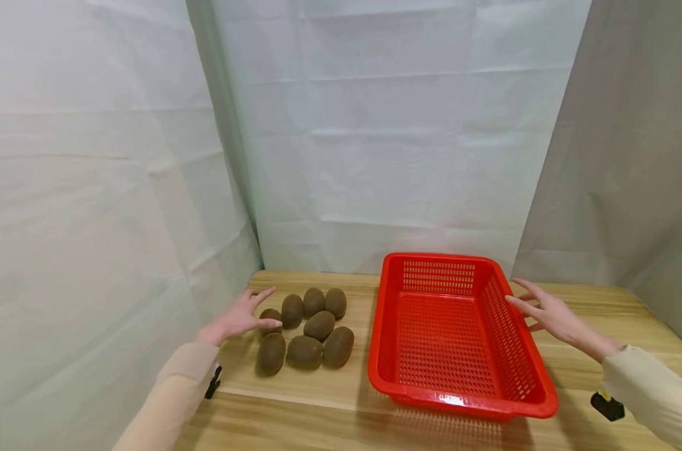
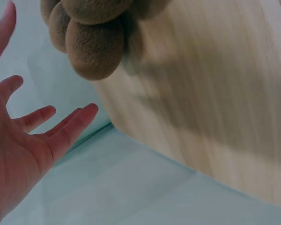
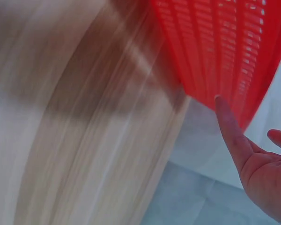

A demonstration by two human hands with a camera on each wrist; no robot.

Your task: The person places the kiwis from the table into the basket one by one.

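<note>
The left hand [image 1: 240, 317] lay released, fingers spread, at the nine o'clock edge of a cluster of brown kiwifruit [image 1: 309, 332] on the wooden counter [image 1: 295, 413], its thumb just touching the nearest fruit [image 1: 270, 315] and gripping nothing. At three o'clock from the fruit stood an empty red basket [image 1: 521, 351], and at the basket's own three o'clock the right hand [image 1: 546, 311] hovered, also released, fingertips close to the far-right rim, contact unclear. To do this well, the left hand would likely need to curl round one outer fruit rather than nudge the pile, since they lay touching and could roll; the right hand might best steady the rim.
</note>
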